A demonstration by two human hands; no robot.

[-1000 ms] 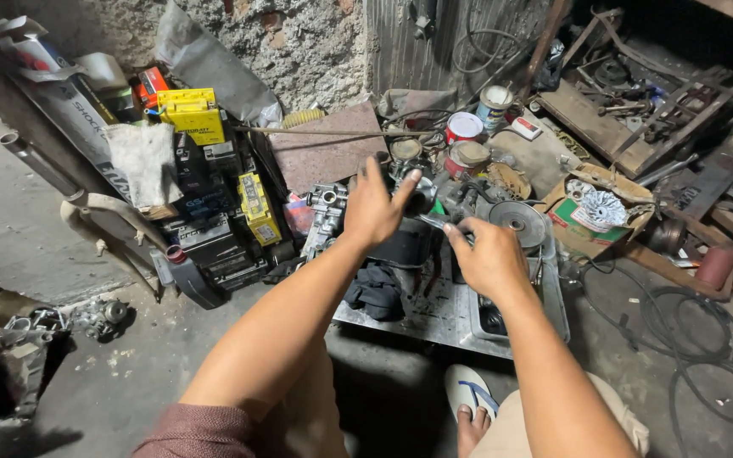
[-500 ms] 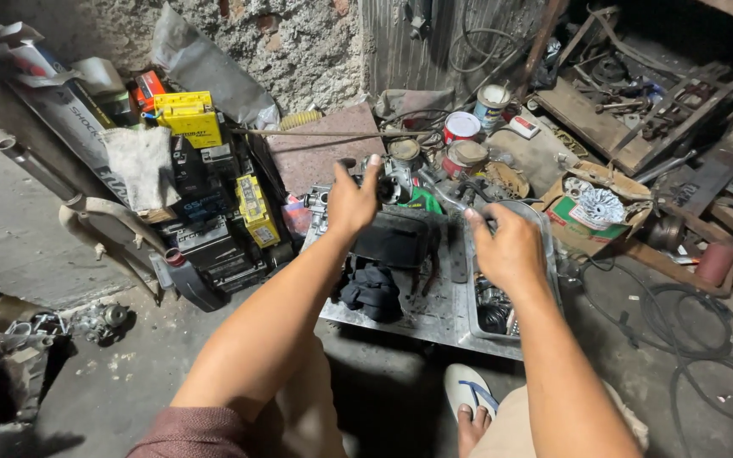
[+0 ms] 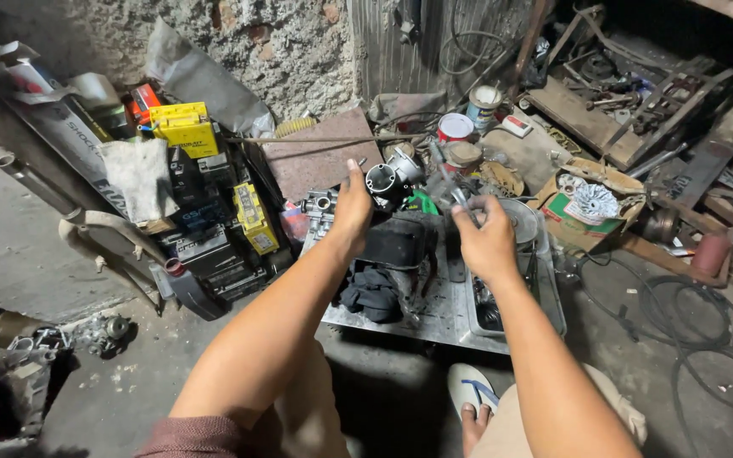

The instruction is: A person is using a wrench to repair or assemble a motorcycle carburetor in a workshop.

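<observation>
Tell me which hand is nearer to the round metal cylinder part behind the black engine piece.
Left. The left hand is raised right beside the metal cylinder part, just to its left. The right hand is farther off to the cylinder's right, gripping a thin tool.

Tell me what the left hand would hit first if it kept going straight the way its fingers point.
Probably the round metal cylinder part just beyond the left hand; behind it lies the brown board. Depth is hard to judge from above.

Rough stone wall (image 3: 299, 42) at rear, corrugated sheet (image 3: 434, 42) beside it. Grey concrete floor (image 3: 10, 246), stained. Timber boards (image 3: 587, 119) lie right. Dim lighting; upper right corner in shadow.
</observation>
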